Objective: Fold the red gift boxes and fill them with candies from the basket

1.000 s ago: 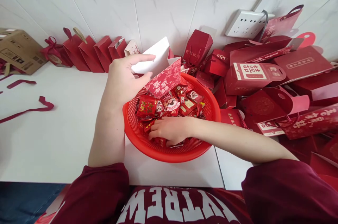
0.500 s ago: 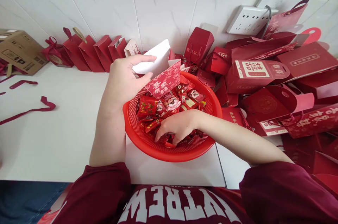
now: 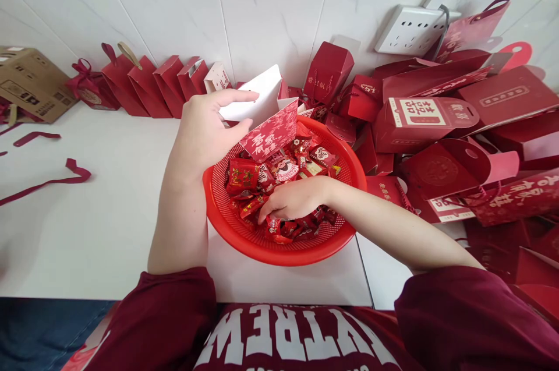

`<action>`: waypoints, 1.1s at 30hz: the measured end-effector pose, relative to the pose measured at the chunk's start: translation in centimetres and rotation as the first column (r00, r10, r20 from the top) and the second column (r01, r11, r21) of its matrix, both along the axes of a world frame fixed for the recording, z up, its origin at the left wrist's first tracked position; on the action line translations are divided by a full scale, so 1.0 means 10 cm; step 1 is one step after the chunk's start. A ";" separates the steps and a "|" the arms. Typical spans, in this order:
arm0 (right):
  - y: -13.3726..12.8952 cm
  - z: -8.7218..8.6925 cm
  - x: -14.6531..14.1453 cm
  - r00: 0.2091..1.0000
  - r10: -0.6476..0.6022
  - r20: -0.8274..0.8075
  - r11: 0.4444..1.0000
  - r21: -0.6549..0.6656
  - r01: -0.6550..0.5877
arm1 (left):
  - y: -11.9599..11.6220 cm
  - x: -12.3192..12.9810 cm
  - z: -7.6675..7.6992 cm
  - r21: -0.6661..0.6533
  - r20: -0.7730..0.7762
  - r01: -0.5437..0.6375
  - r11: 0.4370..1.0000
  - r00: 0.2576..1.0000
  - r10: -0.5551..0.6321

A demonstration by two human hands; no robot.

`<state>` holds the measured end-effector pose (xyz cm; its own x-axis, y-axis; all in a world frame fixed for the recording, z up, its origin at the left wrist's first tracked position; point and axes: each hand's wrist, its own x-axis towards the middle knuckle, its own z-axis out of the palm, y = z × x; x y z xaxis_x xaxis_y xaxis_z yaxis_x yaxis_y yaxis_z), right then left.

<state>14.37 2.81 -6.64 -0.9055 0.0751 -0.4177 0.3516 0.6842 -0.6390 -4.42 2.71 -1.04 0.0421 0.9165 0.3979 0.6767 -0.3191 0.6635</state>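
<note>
A red plastic basket (image 3: 279,257) stands on the white table, holding many red-wrapped candies (image 3: 244,176). Over its back left rim, my left hand (image 3: 212,120) grips an open red paper box (image 3: 271,131) with a white inside, thumb and forefinger at its edge. The box is tilted, its printed side facing me. My right hand (image 3: 294,199) is inside the basket on top of the candies, fingers bent down and pointing left. Its fingertips touch the wrappers, and whether they hold a candy is hidden.
Red gift boxes (image 3: 419,120) are piled on the right, below a white power strip (image 3: 413,30). A row of red boxes (image 3: 142,88) lines the wall at left, beside a cardboard box (image 3: 35,85). Ribbons (image 3: 56,179) lie on the table (image 3: 117,202).
My right hand has risen slightly and moved up the basket, uncovering candies near the front. My left hand and the paper box have hardly moved.
</note>
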 end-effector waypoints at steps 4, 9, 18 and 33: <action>0.00 -0.02 0.02 0.999 -0.012 -0.038 0.996 -0.092 0.008 | 0.00 0.00 0.00 0.016 -0.009 0.009 1.000 1.000 -0.008; 0.01 0.03 0.06 0.990 -0.063 -0.126 0.992 -0.114 0.049 | 0.00 0.01 0.00 0.004 -0.030 0.007 1.000 1.000 -0.007; -0.24 0.35 0.62 0.458 -0.700 -0.549 0.686 -0.336 0.646 | 0.04 -0.05 0.04 0.007 -0.067 -0.013 1.000 0.998 0.014; -0.24 0.33 0.79 0.208 -0.625 -0.753 0.582 -0.272 0.766 | -0.06 -0.05 0.09 0.048 -0.141 0.198 0.979 0.972 -0.190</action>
